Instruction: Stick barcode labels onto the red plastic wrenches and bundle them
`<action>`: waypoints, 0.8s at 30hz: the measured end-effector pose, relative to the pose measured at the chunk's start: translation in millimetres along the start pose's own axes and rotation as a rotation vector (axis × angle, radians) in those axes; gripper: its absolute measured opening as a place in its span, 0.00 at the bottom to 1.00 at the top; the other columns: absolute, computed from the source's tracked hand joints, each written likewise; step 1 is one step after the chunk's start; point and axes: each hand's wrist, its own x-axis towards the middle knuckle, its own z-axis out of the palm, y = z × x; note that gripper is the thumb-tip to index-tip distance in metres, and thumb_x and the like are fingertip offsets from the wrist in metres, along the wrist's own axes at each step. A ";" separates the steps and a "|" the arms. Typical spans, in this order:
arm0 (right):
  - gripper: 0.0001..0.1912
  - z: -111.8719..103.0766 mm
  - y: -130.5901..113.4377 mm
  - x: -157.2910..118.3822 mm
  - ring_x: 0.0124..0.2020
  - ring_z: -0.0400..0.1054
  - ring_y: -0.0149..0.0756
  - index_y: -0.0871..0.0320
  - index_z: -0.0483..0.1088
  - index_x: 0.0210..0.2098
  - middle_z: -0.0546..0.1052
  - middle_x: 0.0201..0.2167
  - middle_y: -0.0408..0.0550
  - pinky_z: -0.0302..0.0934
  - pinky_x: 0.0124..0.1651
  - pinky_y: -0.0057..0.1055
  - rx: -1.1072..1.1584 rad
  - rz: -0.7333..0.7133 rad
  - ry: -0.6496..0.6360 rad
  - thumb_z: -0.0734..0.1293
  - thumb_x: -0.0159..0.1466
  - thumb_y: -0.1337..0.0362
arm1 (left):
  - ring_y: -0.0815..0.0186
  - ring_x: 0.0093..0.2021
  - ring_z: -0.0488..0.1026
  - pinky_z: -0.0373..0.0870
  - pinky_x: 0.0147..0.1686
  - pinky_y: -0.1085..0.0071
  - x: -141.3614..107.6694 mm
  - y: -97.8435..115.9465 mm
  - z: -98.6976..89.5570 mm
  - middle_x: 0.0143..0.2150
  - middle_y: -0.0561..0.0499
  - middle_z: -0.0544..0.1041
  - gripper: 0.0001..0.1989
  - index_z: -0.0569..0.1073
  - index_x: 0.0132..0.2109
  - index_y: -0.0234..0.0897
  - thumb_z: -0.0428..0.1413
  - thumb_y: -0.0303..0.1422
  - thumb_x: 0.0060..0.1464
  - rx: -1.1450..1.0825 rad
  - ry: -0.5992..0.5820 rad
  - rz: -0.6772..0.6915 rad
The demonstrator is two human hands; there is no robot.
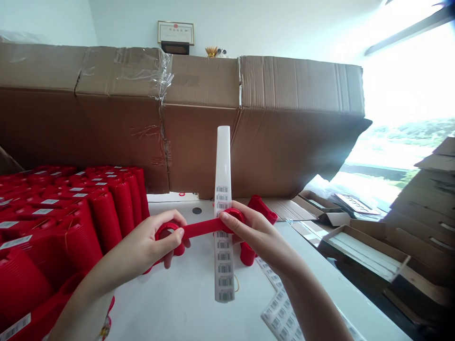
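Red plastic strap point(202, 228) spans our left hand point(145, 246) and right hand point(254, 237), fingers closed around its ring ends above the tabletop point(177, 303), crossing a barcode label strip point(223, 251) too small to read; red ribbed cups point(106, 222) line the left edge.

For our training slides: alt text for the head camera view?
The left hand and right hand hold a red plastic strap with ring ends over a strip of barcode labels on a white table. Red ribbed containers crowd the left.
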 end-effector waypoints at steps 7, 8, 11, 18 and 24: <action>0.18 -0.1 3.1 -0.6 0.40 0.74 0.39 0.54 0.74 0.49 0.78 0.40 0.48 0.69 0.38 0.31 0.002 -0.014 -0.124 0.68 0.68 0.48 | 0.63 0.37 0.73 0.68 0.35 0.71 -0.4 -12.3 -15.9 0.38 0.52 0.76 0.18 0.73 0.49 0.44 0.54 0.52 0.63 0.167 -0.160 0.020; 0.17 2.0 3.1 -1.1 0.40 0.74 0.39 0.54 0.74 0.48 0.78 0.39 0.47 0.69 0.38 0.31 -0.007 -0.015 -0.143 0.69 0.68 0.48 | 0.63 0.38 0.74 0.69 0.36 0.71 0.9 -12.2 -15.2 0.39 0.52 0.77 0.19 0.73 0.49 0.45 0.54 0.53 0.62 0.166 -0.130 0.031; 0.13 11.3 2.2 -3.9 0.40 0.72 0.38 0.53 0.74 0.44 0.77 0.38 0.44 0.68 0.40 0.30 -0.038 -0.023 -0.200 0.70 0.68 0.51 | 0.60 0.46 0.76 0.71 0.44 0.68 6.9 -11.0 -7.7 0.47 0.50 0.77 0.20 0.71 0.50 0.45 0.55 0.54 0.62 0.067 -0.005 0.100; 0.14 32.1 7.4 -8.8 0.40 0.72 0.38 0.46 0.71 0.52 0.79 0.38 0.41 0.66 0.40 0.33 -0.091 0.061 -0.177 0.68 0.69 0.51 | 0.56 0.46 0.78 0.73 0.50 0.61 17.9 -9.5 13.2 0.43 0.48 0.80 0.17 0.75 0.49 0.44 0.61 0.47 0.59 -0.070 0.202 0.191; 0.15 28.8 9.2 -1.8 0.40 0.73 0.40 0.50 0.74 0.50 0.80 0.38 0.45 0.65 0.39 0.35 -0.072 0.092 -0.137 0.69 0.68 0.50 | 0.54 0.49 0.80 0.75 0.48 0.64 13.3 -1.5 4.8 0.46 0.46 0.84 0.18 0.78 0.47 0.41 0.67 0.45 0.54 -0.217 0.386 0.201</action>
